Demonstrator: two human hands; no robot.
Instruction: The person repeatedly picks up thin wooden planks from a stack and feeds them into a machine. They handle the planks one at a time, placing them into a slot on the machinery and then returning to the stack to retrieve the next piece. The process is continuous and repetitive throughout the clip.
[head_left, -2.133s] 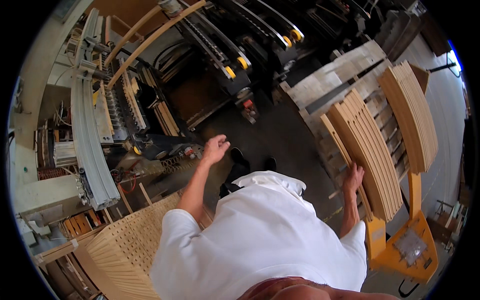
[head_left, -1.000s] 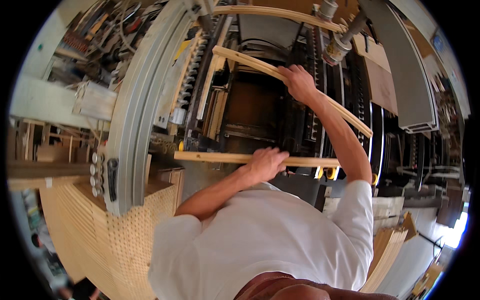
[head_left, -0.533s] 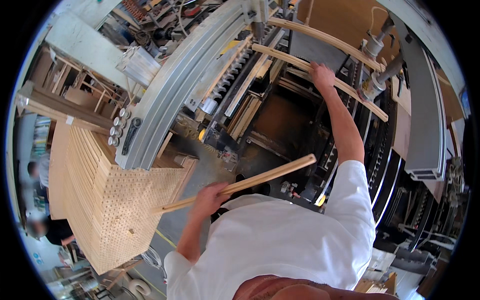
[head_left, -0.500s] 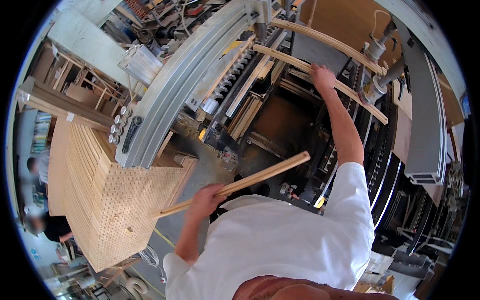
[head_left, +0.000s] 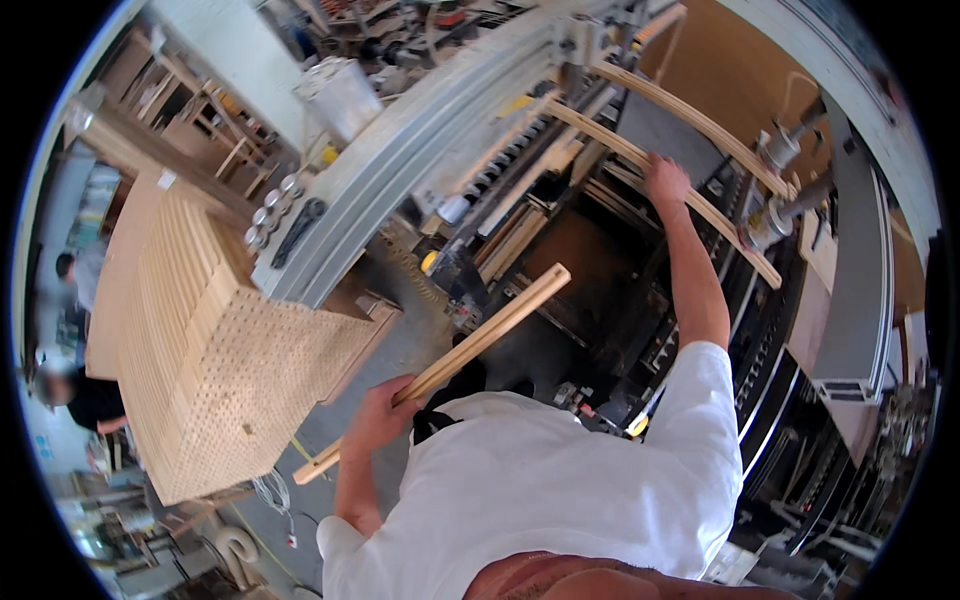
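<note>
Over on the far left, two people point(head_left: 82, 275), small and blurry, sit past one big pile of wooden slats point(head_left: 255, 385). The slat ends are full of holes, way too many to count. Next along, one thick metal beam point(head_left: 430, 150) slants up and away, with four round knobs point(head_left: 272, 200) at its near end, and it blocks part of the pile's top. Below that, the left hand point(head_left: 378, 415) is wrapped around one loose wooden strip point(head_left: 490, 335); its low end is near the pile, its high end out in front of the machine point(head_left: 650, 360). Two yellow round caps show on the machine's near side. Two more strips run across the top, a nearer one point(head_left: 725, 225) and a farther one point(head_left: 700, 120). The right hand point(head_left: 667, 183) is bent over the nearer one and hides a bit of it, so can't tell if it's gripping or just resting. Two metal cylinders point(head_left: 768, 228) crowd those strips' right ends, then one grey metal rail point(head_left: 852, 290) stands right of them.
</note>
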